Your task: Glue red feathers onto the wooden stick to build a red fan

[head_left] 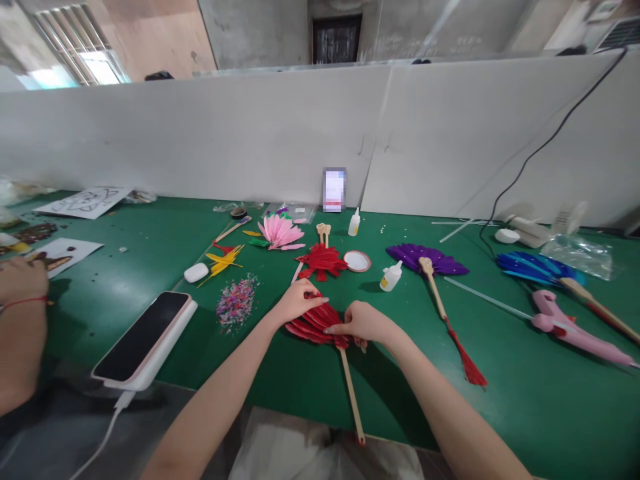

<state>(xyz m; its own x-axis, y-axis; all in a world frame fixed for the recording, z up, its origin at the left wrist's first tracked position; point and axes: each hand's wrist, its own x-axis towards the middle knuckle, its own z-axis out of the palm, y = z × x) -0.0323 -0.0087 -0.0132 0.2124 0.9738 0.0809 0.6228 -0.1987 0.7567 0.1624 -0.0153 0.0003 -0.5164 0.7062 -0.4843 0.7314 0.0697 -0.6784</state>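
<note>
A red feather fan [313, 327] with a pale wooden handle [352, 393] lies in front of me, its handle pointing toward the table's near edge. My left hand [296, 301] has its fingers closed on the upper feathers. At the base of the feathers, near the handle, my right hand [369, 323] pinches the fan, with some fingertips hidden beneath. Just beyond my hands is a pile of loose red feathers [323, 260]. A small white glue bottle [391, 276] stands to the right, and a round white lid or dish [357, 261] sits behind it.
Pink feathers [281, 233], yellow feathers [225, 261] and colourful sequins [237, 303] lie left. A phone [145, 337] rests nearer. Rightward are a purple fan [425, 259], a pink glue gun [575, 327] and a blue fan [540, 267]. Another person's hand [23, 287] is far left.
</note>
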